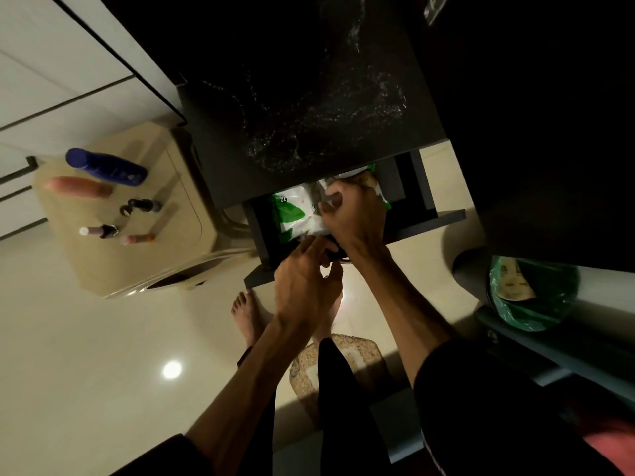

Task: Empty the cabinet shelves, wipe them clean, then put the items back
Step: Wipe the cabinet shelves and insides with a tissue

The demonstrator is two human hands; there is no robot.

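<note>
A green and white wipes packet lies in the open dark cabinet compartment under the black countertop. My right hand rests on top of the packet, its fingers curled and gripping the packet's middle. My left hand reaches in from below, its fingers fairly straight, the tips touching the packet's near edge. Something small and dark sits between the two hands; I cannot tell what it is. The rest of the compartment is in shadow.
To the left, a beige lidded unit carries a blue bottle, a pink bottle, a black pump bottle and small bottles. A bin with a green bag stands at right. My bare foot and a mat are on the tiled floor.
</note>
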